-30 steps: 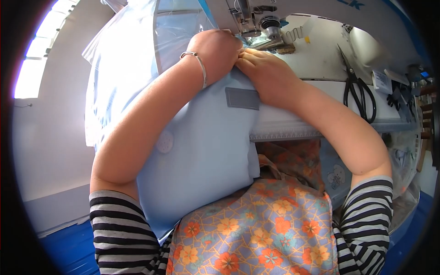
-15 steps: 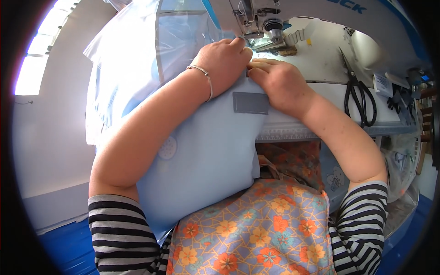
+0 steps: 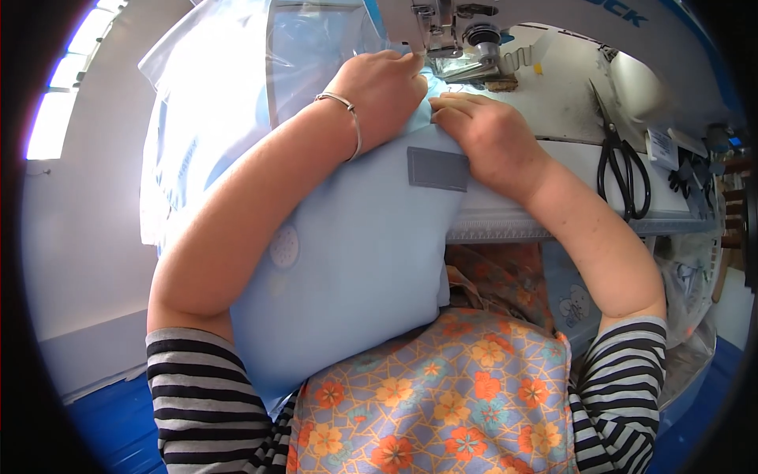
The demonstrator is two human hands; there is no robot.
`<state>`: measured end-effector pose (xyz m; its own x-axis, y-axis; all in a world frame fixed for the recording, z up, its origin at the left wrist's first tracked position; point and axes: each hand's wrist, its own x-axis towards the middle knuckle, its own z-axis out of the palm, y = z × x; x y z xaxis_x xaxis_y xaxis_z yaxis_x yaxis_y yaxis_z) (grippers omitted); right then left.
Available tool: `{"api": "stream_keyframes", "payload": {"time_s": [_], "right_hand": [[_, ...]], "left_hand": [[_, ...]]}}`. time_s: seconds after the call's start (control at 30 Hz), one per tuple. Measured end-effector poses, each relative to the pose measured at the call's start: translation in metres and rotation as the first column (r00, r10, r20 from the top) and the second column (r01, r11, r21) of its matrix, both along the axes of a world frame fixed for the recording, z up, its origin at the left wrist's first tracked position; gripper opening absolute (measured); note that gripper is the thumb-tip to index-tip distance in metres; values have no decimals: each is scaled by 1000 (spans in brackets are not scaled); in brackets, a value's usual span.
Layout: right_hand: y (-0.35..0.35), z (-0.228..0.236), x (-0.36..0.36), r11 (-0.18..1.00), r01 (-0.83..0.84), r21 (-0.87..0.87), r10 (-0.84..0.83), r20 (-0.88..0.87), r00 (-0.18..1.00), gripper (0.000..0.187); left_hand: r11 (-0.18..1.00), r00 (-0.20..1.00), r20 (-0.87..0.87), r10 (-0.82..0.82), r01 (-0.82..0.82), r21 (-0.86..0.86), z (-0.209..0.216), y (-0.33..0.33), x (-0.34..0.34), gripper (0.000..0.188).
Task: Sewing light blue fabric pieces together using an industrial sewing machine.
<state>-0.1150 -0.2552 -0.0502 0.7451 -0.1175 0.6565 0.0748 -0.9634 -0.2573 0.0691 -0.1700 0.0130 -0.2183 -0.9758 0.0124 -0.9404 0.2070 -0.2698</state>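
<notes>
Light blue fabric (image 3: 355, 253) spreads over the table edge and down to my lap, with a grey rectangular patch (image 3: 437, 169) and a pale round print (image 3: 284, 246) on it. My left hand (image 3: 380, 99) is closed on the fabric's far edge, its fingertips close to the needle area of the sewing machine (image 3: 545, 20). My right hand (image 3: 496, 146) pinches the same edge just to the right, above the grey patch. A fold of fabric shows between the two hands. The needle tip and the left fingertips are partly hidden.
Black-handled scissors (image 3: 624, 174) lie on the table at right, beside small packets and dark clips (image 3: 691, 178). A clear ruler strip (image 3: 505, 229) runs along the table's front edge. Transparent plastic sheeting (image 3: 213, 103) bulges at left. A patterned apron (image 3: 442, 395) covers my lap.
Both hands and the fabric have shifted slightly away from me, the left hand more than the right. More of the fabric fold shows between the hands. Both hands keep their grip.
</notes>
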Motion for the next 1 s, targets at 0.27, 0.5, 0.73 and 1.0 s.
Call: {"api": "stream_keyframes", "payload": {"time_s": [0.27, 0.5, 0.73, 1.0], "right_hand": [[-3, 2, -1, 998, 12, 56, -3, -171, 985, 16], [-1, -2, 7, 999, -5, 46, 5, -7, 1000, 14], [2, -3, -2, 999, -30, 17, 30, -11, 999, 11], [3, -3, -4, 1000, -15, 4, 15, -2, 1000, 10]], "left_hand": [[964, 999, -5, -42, 39, -264, -8, 5, 9, 10], [986, 997, -25, -66, 61, -157, -1, 4, 0, 13], [992, 985, -142, 102, -89, 93, 3, 5, -9, 18], [952, 997, -7, 80, -74, 296, 10, -7, -6, 17]]}}
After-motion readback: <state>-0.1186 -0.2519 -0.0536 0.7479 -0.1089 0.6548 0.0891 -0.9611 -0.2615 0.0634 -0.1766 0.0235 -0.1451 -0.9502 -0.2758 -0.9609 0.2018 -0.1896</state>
